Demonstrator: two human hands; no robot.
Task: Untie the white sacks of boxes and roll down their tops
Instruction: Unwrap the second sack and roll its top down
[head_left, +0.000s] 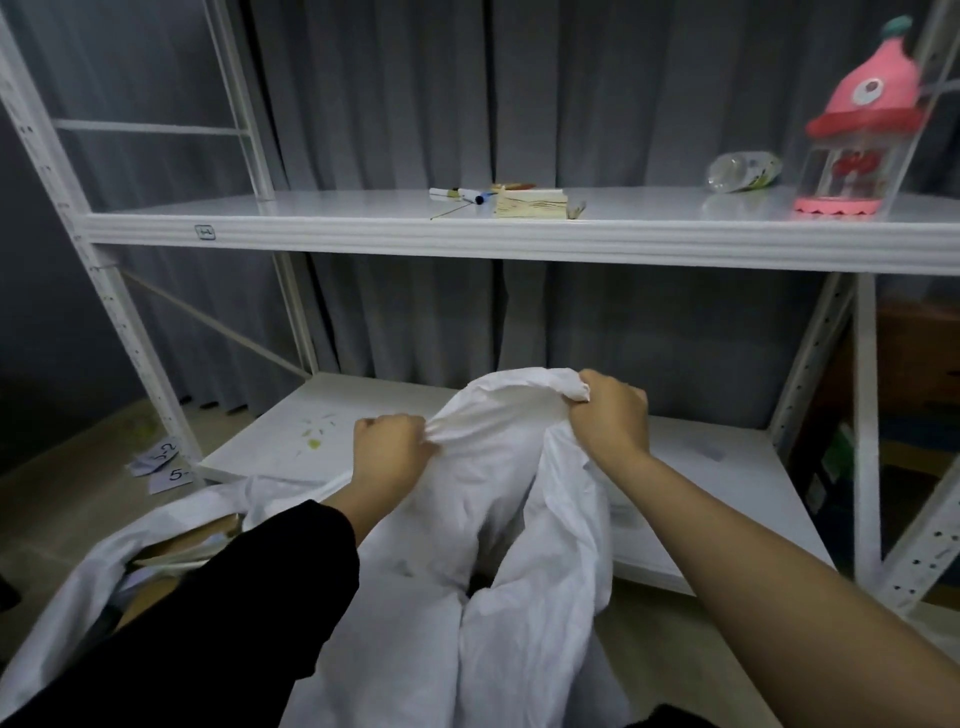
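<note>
Left hand (390, 451) fisted, pinching bunched fabric at the top edge of the white sack (498, 519); fingertips buried in the folds, not visible. Black sleeve (223, 613) covers the left forearm and blocks part of what lies below it. Right hand (613, 410) curled tight round a wad of the same sack's top edge, held a little higher than the left; the right forearm is bare. Sack mouth stretched between the two hands, the fabric arching up just past them.

Sack stands on the floor directly in front of the person, between the arms, against the front of the lower shelf (701, 467). Deep crease down its middle with a dark gap low down; contents not visible, can't tell what's inside. Bottom of the sack cut off by the frame edge.

Second white sack (78, 587) at lower left, open and slumped, with cardboard box edges (192, 545) showing inside, partly hidden by the sleeve.

Paper slips (161, 465) with handwritten numbers on the floor by the left rack post, only partly readable. Upper shelf (363, 228) carries markers (462, 195), a small wooden block (530, 204), a clear bottle (743, 170) lying on its side, and a pink toy (857, 124) partly behind the right post. Grey curtain (467, 104) behind the rack. Dark items at far right too dim to identify.
</note>
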